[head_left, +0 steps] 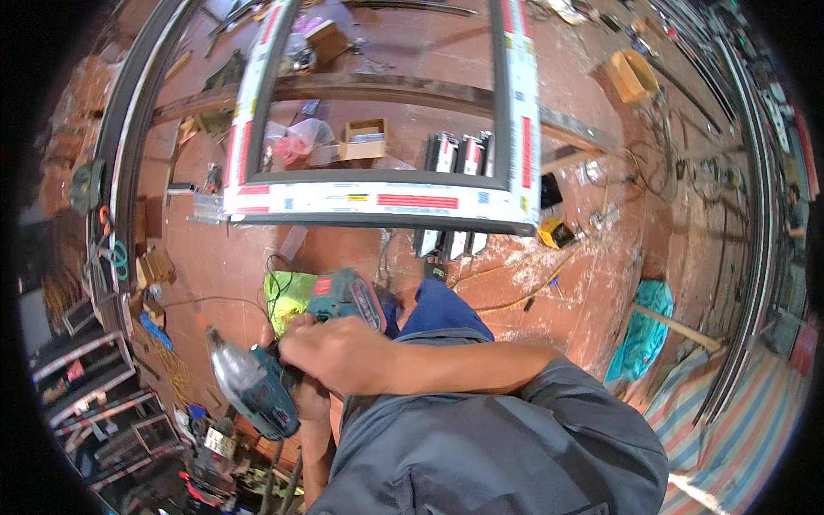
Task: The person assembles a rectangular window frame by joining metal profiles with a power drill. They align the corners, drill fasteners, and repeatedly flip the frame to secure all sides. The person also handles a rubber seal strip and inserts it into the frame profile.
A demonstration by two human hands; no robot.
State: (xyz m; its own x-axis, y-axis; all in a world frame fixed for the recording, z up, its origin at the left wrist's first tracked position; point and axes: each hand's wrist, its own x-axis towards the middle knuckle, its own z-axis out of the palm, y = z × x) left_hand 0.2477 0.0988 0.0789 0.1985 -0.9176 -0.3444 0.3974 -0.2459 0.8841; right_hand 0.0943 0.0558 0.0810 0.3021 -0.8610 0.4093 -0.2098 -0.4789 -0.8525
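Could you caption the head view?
Right hand grips a teal cordless drill below a taped metal frame.

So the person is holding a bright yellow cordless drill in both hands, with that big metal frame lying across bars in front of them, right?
Not quite: the cordless drill is teal with a red patch on its battery, not bright yellow. The head view shows it. The rest holds: the right hand wraps over the drill, the left hand sits under it, and the metal frame lies across bars ahead.

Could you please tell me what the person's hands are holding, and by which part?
Right hand grips the teal cordless drill by its handle; the left hand is hidden.
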